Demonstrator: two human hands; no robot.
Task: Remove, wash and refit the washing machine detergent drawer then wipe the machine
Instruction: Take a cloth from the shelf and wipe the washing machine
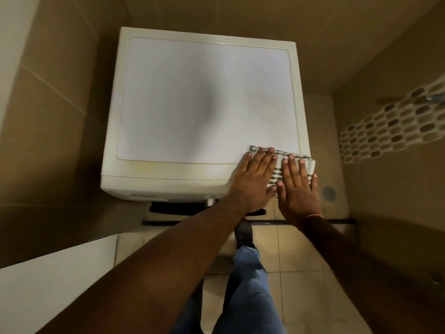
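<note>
The white washing machine (pixel 192 100) stands against the tiled wall, seen from above. A folded checked cloth (pixel 278 168) lies on the near right corner of its top. My left hand (pixel 255 179) and my right hand (pixel 298 186) both rest flat on the cloth, side by side, fingers straight and pointing away from me. The detergent drawer is hidden from this angle; only the top edge of the front panel shows.
Brown tiled walls close in on the left, back and right, with a mosaic strip (pixel 390 126) on the right wall. A floor drain (pixel 329 193) sits right of the machine. My leg in blue trousers (pixel 243 285) and dark shoe stand on the beige floor.
</note>
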